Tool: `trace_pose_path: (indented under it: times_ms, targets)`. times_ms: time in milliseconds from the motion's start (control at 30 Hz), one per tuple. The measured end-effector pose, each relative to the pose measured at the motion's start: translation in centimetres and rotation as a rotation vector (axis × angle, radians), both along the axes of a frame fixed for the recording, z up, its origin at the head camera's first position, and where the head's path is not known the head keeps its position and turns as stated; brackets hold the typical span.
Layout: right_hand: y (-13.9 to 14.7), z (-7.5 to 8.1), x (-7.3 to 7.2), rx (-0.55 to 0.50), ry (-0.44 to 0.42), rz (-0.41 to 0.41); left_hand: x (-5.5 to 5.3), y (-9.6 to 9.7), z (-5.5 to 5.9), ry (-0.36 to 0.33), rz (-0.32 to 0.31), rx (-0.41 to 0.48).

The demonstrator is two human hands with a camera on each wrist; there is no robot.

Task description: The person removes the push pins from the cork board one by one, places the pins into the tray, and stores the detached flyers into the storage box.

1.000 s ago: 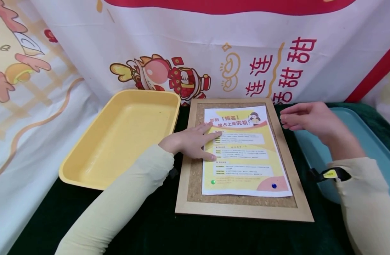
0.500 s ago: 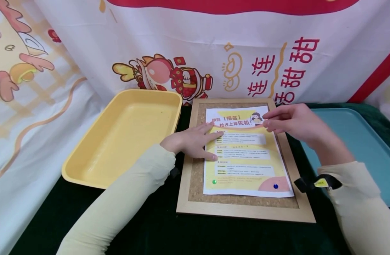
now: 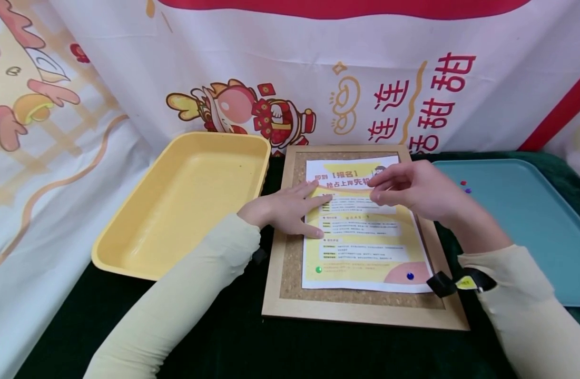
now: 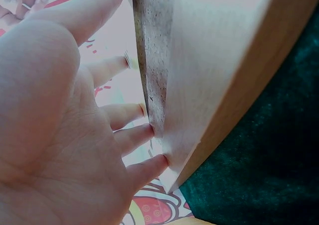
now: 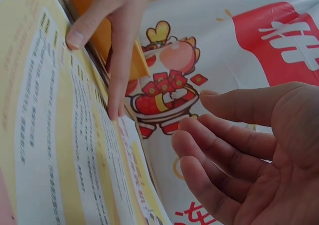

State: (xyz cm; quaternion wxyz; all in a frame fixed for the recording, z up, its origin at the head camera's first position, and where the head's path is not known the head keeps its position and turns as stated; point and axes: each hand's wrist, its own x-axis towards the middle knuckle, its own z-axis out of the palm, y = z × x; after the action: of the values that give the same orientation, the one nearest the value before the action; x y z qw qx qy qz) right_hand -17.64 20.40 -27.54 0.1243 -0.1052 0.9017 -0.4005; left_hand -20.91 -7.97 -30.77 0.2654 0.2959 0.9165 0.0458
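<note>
A yellow printed sheet (image 3: 356, 247) lies on a wood-framed cork board (image 3: 290, 279). A green pushpin (image 3: 318, 269) sits at its lower left corner, a blue pushpin (image 3: 410, 276) at its lower right. My left hand (image 3: 290, 210) rests on the sheet's left edge with fingers spread; the left wrist view shows its fingertips along the inside of the wooden frame (image 4: 214, 60). Over the sheet's upper right hovers my right hand (image 3: 413, 189). In the right wrist view its fingers (image 5: 199, 180) bend loosely, the thumb stands apart, and nothing shows between them.
To the left stands a deep yellow tray (image 3: 176, 210). A blue-green tray (image 3: 517, 226) on the right holds a red pin (image 3: 463, 183) and a purple pin (image 3: 468, 190). A dark green cloth (image 3: 223, 342) covers the table; a printed white curtain (image 3: 290, 58) hangs behind.
My right hand has moved left, from beside the board's right edge to over the sheet's upper right, uncovering the pins in the blue-green tray. The left hand stays in place.
</note>
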Motion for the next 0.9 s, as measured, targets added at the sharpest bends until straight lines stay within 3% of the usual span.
trace_pose_path:
  times_ms: [167, 567, 900]
  targets:
    - [-1.0, 0.3, 0.6, -0.010, -0.006, 0.081, 0.0, 0.0, 0.1, -0.004, 0.009, 0.000]
    - [-3.8, 0.1, 1.8, -0.022, -0.025, 0.182, 0.0, -0.1, 0.0, -0.005, 0.006, -0.001]
    - [-5.4, -0.7, 2.7, -0.023, -0.093, 0.276, 0.0, 0.0, 0.1, 0.013, -0.012, -0.012]
